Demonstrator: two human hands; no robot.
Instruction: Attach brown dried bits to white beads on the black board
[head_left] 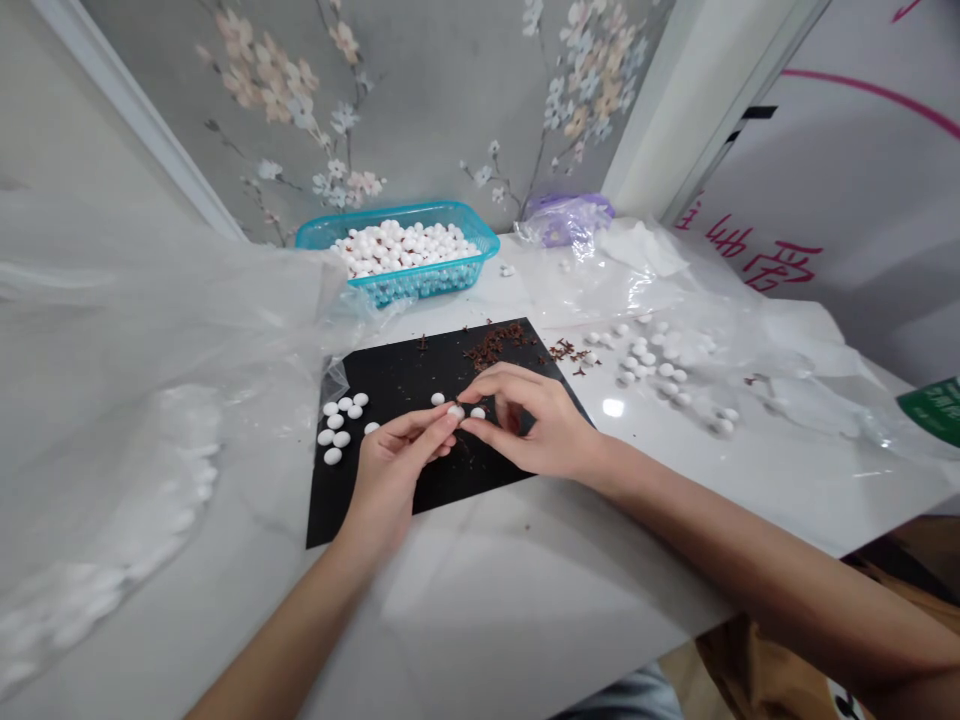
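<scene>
My left hand (401, 460) is closed, pinching a small white ball (455, 412) between thumb and fingertips above the black mat (360, 500). My right hand (529, 415) meets it from the right, its index fingertip and thumb at the ball with a tiny brown piece (459, 402) showing there. Beyond the right thumb another white ball (478, 413) shows, and one more white ball (438, 399) lies just behind the held one. Several white balls (341, 439) rest on the mat's left side. A heap of small brown branched pieces (495, 345) lies at its far right corner.
A blue plastic basket (420, 277) full of white balls stands at the back by the flowered wall. On the left is a large clear bag (150, 480) with white balls. Loose white balls (641, 355) and clear plastic bags (637, 265) lie on the right of the white table (480, 600).
</scene>
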